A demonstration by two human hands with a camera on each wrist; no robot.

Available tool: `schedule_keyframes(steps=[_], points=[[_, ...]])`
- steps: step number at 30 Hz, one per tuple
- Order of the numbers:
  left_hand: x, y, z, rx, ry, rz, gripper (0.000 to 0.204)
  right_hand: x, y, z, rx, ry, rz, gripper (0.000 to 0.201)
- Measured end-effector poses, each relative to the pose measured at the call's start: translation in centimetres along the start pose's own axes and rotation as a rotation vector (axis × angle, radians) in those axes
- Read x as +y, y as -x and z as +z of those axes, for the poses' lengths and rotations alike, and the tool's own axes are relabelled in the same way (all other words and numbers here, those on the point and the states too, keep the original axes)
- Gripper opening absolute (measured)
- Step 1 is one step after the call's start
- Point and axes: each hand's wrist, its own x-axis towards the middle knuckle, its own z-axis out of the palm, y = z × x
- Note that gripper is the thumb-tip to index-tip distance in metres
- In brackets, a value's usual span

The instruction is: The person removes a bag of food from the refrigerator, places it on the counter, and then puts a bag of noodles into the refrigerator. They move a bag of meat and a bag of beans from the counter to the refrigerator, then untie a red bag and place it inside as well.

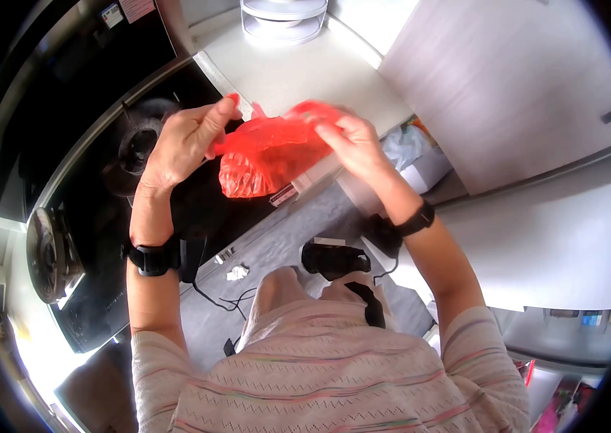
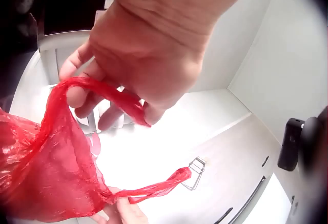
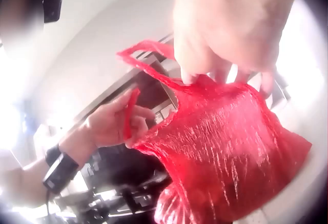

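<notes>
A translucent red plastic bag (image 1: 266,162) hangs between the two hands, its lower part bulging with contents I cannot make out. My left hand (image 1: 183,141) grips one twisted handle, which runs across the fingers to the thumb in the left wrist view (image 2: 148,55). At the bag's other side my right hand (image 1: 359,148) pinches the plastic near the second handle. That handle loops out past the fingers of the right hand (image 3: 225,34) in the right wrist view. The bag (image 3: 220,147) looks crinkled and stretched there.
Below and left of the bag lies a black cooktop (image 1: 197,187) with a burner (image 1: 139,144). A pale counter (image 1: 284,79) with a white rack (image 1: 284,22) is beyond. An open drawer with plastic bags (image 1: 406,148) is at the right. Cables (image 1: 222,303) lie on the floor.
</notes>
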Motion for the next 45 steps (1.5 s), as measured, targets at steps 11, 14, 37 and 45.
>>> schedule_keyframes(steps=[11, 14, 37, 45], points=[[1.6, -2.8, 7.4, -0.024, -0.666, 0.288, 0.015, -3.5, -0.1, -1.2, -0.011, -0.323, 0.317, 0.039], [1.4, -1.1, 8.6, -0.282, -0.901, 0.173, 0.015, -2.2, 0.1, -1.9, 0.024, -0.319, 0.419, 0.038], [-2.9, -5.7, 13.3, -0.342, -1.022, 0.199, 0.020, -0.2, 1.3, -2.7, 0.018, -0.353, 0.418, 0.043], [-2.5, -4.5, 10.1, -0.234, -0.500, 0.062, 0.019, -0.3, 2.0, -3.3, 0.090, -0.437, 0.525, 0.045]])
